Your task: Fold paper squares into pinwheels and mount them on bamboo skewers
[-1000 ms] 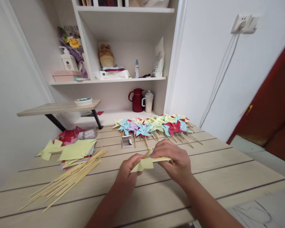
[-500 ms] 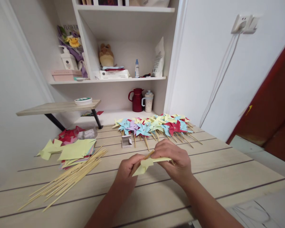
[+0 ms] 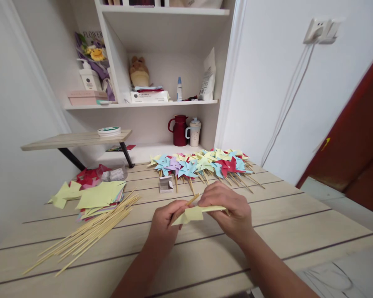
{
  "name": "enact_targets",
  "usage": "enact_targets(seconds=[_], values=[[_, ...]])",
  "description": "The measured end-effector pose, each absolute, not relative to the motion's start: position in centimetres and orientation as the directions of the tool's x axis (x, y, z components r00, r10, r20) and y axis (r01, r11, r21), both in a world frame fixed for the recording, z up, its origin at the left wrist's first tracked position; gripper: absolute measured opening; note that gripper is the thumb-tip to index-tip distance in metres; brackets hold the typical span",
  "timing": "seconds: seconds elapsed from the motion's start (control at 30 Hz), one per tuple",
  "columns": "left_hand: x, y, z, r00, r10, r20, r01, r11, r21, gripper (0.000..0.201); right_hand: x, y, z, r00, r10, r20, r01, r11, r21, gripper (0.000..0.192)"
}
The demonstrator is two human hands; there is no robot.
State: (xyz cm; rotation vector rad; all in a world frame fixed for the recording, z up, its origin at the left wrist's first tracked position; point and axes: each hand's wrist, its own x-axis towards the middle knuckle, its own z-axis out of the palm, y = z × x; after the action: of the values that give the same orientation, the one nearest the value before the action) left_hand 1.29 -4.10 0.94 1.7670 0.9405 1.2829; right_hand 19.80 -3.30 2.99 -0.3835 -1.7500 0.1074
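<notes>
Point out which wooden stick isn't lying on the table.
The wooden stick gripped between the left hand and right hand, against the yellow paper. The loose sticks lie bundled on the table.

"FLOWER" on bouquet wrapping on shelf, other labels too small

Matt yellow paper pinwheel on a bare wooden stick; pale, matt wood-grain table.
</notes>
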Motion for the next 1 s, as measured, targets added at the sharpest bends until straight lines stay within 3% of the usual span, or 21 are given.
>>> enact_targets(seconds=[0.6, 1.0], values=[[1.26, -4.04, 0.97, 0.220, 0.743, 0.632, 0.137, -0.665, 0.734, 0.022, 19.62, -3.34, 3.01, -0.143, 0.286, 0.948, 0.161, 0.951, -0.263, 0.012], [1.22, -4.11, 1.06, 0.182, 0.707, 0.683, 0.181, -0.707, 0.684, 0.022, 19.59, -3.44, 2.96, -0.131, 0.307, 0.943, 0.179, 0.942, -0.282, 0.012]])
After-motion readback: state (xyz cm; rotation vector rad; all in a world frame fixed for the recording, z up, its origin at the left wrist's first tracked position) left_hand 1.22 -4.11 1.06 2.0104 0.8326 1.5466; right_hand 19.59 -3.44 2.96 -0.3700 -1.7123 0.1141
